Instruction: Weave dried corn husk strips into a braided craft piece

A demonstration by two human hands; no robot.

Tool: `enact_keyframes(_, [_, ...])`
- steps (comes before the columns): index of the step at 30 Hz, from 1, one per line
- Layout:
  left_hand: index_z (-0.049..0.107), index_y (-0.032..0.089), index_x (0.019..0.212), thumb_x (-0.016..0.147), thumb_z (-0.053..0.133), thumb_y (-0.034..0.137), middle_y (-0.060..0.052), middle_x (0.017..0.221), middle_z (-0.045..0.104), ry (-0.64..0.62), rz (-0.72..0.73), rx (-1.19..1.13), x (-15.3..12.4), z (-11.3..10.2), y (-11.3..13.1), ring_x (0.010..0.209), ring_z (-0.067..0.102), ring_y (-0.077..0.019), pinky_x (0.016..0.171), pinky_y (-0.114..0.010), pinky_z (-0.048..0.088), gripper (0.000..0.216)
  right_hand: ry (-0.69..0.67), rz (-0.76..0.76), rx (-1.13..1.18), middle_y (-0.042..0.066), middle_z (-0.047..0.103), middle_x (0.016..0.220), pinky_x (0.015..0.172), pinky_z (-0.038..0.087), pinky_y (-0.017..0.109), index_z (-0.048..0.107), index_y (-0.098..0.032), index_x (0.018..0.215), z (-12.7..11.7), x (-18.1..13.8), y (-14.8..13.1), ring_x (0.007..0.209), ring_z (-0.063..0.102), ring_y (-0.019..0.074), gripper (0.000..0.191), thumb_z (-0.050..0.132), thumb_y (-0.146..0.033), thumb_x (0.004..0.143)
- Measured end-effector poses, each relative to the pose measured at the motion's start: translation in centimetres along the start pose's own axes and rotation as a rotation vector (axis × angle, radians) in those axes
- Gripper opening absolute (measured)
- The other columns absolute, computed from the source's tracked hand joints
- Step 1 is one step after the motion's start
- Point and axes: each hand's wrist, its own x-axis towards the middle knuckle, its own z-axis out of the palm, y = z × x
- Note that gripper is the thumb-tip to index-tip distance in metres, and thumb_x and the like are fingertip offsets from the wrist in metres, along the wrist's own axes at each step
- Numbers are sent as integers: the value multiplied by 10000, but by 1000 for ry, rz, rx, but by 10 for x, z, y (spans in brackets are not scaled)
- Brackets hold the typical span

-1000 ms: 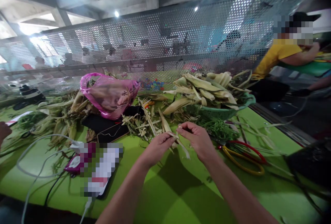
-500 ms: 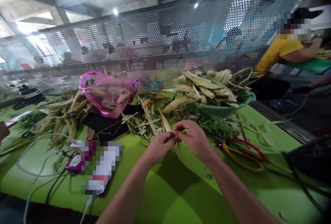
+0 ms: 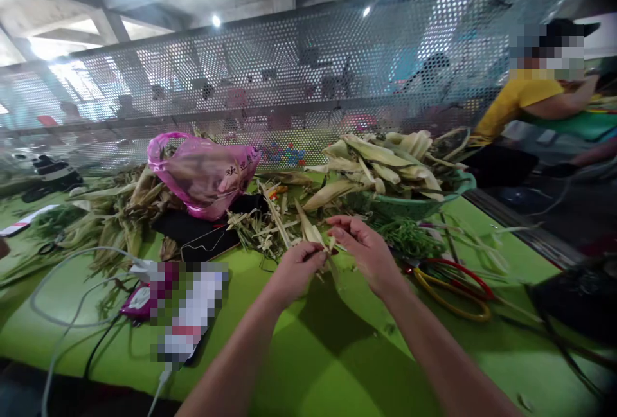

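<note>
My left hand (image 3: 299, 269) is closed in a pinch on a pale strip of corn husk (image 3: 332, 243), whose tail hangs below the fingertips. My right hand (image 3: 365, 251) is just to the right, with its thumb and index finger a little apart close to the strip's upper end. Behind the fingers lies a longer tapered corn husk (image 3: 308, 227) on the green table (image 3: 332, 365). Scissors (image 3: 457, 288) with red and yellow handles lie right of my right hand, beside a heap of thin green strands (image 3: 409, 237).
A green basket (image 3: 409, 206) full of dry husks stands at the back right. On the left are a pink plastic bag (image 3: 205, 173), loose husks (image 3: 110, 224), a phone (image 3: 197, 314) and a white cable (image 3: 53, 365). A perforated metal screen (image 3: 289, 76) rises behind. A person in yellow (image 3: 520, 96) sits far right.
My right hand has opened slightly and drawn apart from my left hand. The left hand keeps its pinch, and more of the pale strip shows between them.
</note>
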Motion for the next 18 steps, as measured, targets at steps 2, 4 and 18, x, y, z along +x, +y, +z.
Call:
enact_keyframes(2, [620, 137, 872, 813, 581, 397, -17, 774, 551, 47, -20, -83, 1, -1, 1, 719, 469, -125, 698, -247, 366, 270, -35, 50, 48, 25, 655, 829, 701, 461, 297, 651, -202, 958, 0, 1, 0, 755, 593, 174, 292, 648, -435, 782])
enact_keyframes(4, [617, 140, 860, 794, 611, 416, -19, 778, 563, 30, -7, -133, 1, -2, 1, 716, 481, -122, 695, -244, 372, 284, -78, 88, 47, 20, 653, 787, 712, 453, 299, 661, -190, 856, 1, 1, 0, 737, 585, 172, 258, 681, -426, 751])
enact_keyframes(18, [638, 174, 805, 857, 541, 431, 4, 672, 452, -15, 69, -114, -2, 2, -2, 644, 381, -123, 603, -251, 297, 280, 102, 13, 74, 3, 568, 679, 627, 415, 288, 615, -206, 719, 12, -6, 3, 639, 503, 154, 166, 659, -362, 753])
